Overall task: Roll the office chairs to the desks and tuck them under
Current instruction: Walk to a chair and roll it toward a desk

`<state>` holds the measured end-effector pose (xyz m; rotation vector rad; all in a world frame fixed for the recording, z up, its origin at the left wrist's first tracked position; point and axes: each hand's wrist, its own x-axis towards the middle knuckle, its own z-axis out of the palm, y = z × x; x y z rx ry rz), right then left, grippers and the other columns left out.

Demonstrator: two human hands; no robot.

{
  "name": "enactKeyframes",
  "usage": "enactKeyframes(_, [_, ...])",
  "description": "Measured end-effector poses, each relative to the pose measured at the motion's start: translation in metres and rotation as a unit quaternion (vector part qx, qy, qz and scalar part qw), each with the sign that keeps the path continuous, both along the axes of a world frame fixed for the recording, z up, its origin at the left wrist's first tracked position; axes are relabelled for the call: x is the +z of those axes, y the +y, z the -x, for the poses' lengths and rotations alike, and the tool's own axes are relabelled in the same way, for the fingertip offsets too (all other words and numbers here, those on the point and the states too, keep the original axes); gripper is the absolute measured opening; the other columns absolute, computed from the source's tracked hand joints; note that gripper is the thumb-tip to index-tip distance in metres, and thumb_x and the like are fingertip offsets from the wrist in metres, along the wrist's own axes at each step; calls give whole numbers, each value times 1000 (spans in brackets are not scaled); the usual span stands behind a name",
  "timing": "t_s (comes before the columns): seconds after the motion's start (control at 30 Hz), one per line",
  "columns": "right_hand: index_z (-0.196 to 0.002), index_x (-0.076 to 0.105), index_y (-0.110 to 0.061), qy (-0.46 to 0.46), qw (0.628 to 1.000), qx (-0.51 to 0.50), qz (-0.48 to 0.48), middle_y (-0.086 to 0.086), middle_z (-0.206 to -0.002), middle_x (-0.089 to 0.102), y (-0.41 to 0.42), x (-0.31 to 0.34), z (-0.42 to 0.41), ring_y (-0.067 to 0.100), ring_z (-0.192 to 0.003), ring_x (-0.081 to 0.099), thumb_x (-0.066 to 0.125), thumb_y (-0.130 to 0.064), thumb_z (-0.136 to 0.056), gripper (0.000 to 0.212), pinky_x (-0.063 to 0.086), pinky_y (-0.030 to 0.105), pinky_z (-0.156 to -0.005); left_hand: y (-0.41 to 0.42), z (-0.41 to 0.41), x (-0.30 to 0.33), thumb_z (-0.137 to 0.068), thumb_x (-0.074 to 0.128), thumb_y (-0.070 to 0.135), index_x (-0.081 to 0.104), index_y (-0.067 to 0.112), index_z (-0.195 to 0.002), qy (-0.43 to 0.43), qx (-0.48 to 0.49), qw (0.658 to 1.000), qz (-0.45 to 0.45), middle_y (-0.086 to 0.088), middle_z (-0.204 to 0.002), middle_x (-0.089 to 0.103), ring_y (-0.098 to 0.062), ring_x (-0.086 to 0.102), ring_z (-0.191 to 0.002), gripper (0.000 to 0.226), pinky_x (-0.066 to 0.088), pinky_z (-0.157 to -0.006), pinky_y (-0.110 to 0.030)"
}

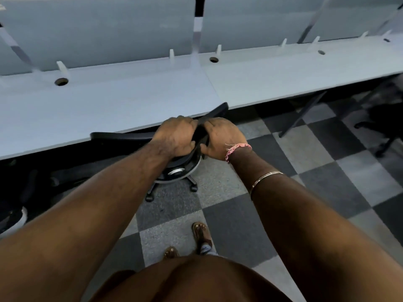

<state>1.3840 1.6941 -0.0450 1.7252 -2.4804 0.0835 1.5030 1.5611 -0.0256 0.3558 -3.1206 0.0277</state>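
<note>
Left hand (176, 136), right hand (220, 136) | grip chair backrest (122, 135) | at desk (109, 105) edge

Cool, dim, even light fills the scene, and the long pale grey desk top (135, 99) beyond the fingers is the brightest surface. Deep shadow lies under its front edge, below and left of the fingers. The frosted grey divider panels (98, 29) further beyond carry soft streaks of reflection. Straight edges bow toward the corners. The black office chair (388, 118) far right of the fingers is smeared with blur.
</note>
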Motion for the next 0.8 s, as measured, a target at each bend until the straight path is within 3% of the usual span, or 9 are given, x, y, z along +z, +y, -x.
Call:
enactKeyframes(0.1, [-105, 62, -11, 13, 998, -55, -14, 8, -100, 65, 42, 9, 3, 27, -95, 61, 57, -51, -75, 50, 50, 38, -87, 28, 17, 7, -88, 65, 43, 59, 17, -123, 1, -50, 999, 1, -4, -117, 66, -27, 63, -107, 45, 53, -82, -39])
enactKeyframes(0.27, [-115, 61, -15, 24, 987, -153, -46, 5, -105, 64, 124, 17, 14, 25, -96, 62, 53, -55, -81, 53, 54, 38, -81, 96, 57, 12, -89, 63, 45, 60, 19, -120, -8, -138, 990, 2, -2, -115, 65, -24, 62, -107, 40, 57, -79, -41])
enactKeyframes(0.37, [-116, 61, -15, 21, 976, -207, -59, 5, -106, 65, 183, 22, 26, 25, -97, 62, 53, -53, -83, 51, 51, 35, -81, 148, 89, 15, -91, 62, 46, 60, 18, -120, -9, -193, 981, 19, -2, -116, 65, -24, 62, -107, 40, 50, -71, -36])
enactKeyframes(0.63, [-112, 59, -14, -2, 949, -309, -57, 5, -107, 63, 323, 30, 75, 27, -99, 61, 54, -49, -84, 45, 48, 38, -83, 287, 173, 20, -93, 60, 46, 60, 18, -128, -26, -266, 963, 29, -4, -122, 65, -26, 63, -112, 45, 54, -81, -39])
enactKeyframes(0.8, [-116, 59, -14, -23, 932, -361, -37, 4, -110, 63, 422, 28, 114, 25, -104, 60, 53, -45, -88, 42, 49, 36, -78, 389, 227, 22, -91, 59, 45, 64, 21, -122, -38, -306, 950, 47, -3, -119, 66, -27, 65, -108, 40, 59, -82, -45])
